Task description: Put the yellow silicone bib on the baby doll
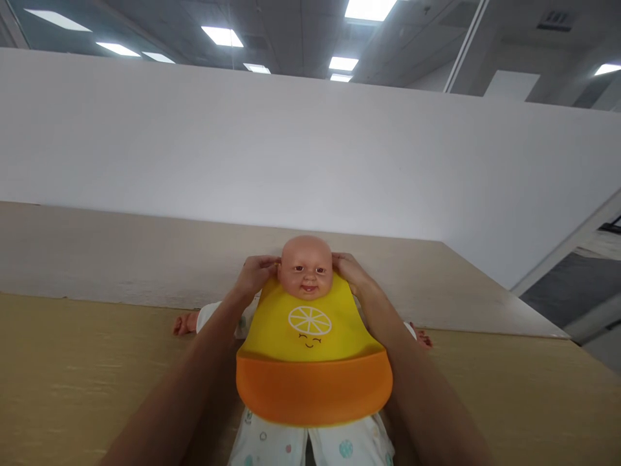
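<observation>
A baby doll [306, 259] lies on its back, its head away from me and its arms spread to the sides. Over its chest lies a yellow bib [276, 330] with a citrus slice and a smiling face printed on it. The bib's orange catch pocket [314, 391] covers the doll's belly. My left hand [256, 273] is closed on the bib's upper edge at the left of the doll's neck. On the other side, my right hand [350, 272] grips the bib's neck band. The fingertips of both hands are partly hidden behind the doll's head.
The doll rests on a light wood-coloured tabletop [72, 362], which has a paler strip [121, 252] along its back. Behind stands a white partition [218, 149]. The table's right edge slants away, with a grey floor beyond it.
</observation>
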The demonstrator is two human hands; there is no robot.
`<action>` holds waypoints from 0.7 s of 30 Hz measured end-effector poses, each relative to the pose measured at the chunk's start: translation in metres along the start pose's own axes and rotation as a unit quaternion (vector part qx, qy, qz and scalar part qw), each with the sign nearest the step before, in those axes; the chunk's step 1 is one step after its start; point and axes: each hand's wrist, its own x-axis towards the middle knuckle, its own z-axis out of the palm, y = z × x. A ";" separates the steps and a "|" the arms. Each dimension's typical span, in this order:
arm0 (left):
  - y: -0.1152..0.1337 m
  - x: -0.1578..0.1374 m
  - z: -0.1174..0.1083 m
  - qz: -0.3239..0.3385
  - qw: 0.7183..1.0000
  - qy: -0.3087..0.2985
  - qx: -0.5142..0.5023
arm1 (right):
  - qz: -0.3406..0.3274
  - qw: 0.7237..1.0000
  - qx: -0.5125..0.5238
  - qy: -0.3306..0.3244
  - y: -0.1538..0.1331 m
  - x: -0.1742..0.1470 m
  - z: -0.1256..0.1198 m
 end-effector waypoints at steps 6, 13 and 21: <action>0.001 0.003 -0.002 -0.006 0.996 0.047 0.075 | 0.007 0.999 -0.039 -0.018 -0.008 -0.004 0.002; -0.002 0.006 -0.005 0.032 0.980 0.020 0.195 | -0.036 0.988 -0.145 0.023 0.002 0.007 0.000; -0.013 0.007 -0.004 0.018 0.969 0.006 0.248 | -0.016 0.989 -0.144 0.039 0.025 0.021 -0.003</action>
